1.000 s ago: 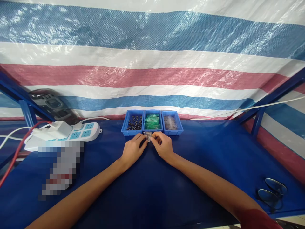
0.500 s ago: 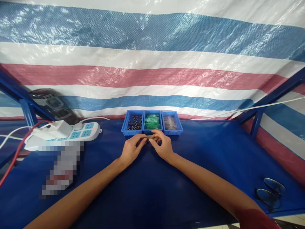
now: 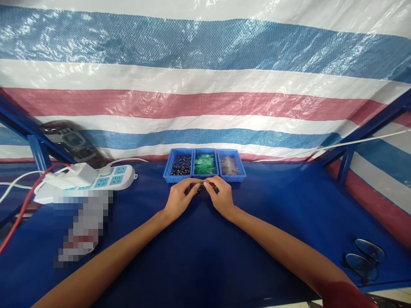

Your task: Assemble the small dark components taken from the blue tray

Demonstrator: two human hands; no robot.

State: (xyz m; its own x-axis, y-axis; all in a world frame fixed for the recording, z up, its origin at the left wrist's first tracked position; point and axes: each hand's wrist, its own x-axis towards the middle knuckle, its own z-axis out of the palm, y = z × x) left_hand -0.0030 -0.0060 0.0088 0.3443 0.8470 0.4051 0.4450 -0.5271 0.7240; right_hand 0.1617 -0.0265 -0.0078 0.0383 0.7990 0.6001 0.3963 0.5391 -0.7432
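Observation:
My left hand (image 3: 180, 194) and my right hand (image 3: 221, 193) meet just in front of the blue bins, fingertips nearly together. Between them is a small, thin grey piece (image 3: 202, 181), pinched from both sides; its kind is too small to make out. Something small and dark shows just below the fingertips. Beyond the hands stand three bins: the left bin (image 3: 168, 175) with several small black-and-metal parts (image 3: 181, 165), the middle bin (image 3: 195, 174) with green parts (image 3: 204, 163) in clear wrapping, and the right bin (image 3: 236, 178) with a plastic bag of brownish-grey pieces (image 3: 228, 166).
A white power strip (image 3: 123, 177) with plugged-in adapters and cables lies at the left. Near it are a blurred-out item (image 3: 85, 226) and a dark wrapped object (image 3: 72, 139). Eyeglasses (image 3: 364, 259) rest at the right on the blue table (image 3: 205, 265). Striped sheeting (image 3: 205, 102) hangs behind.
My right fingers have closed in on the small piece, and the fingertips of both hands are nearer each other. The bins and the rest stay put.

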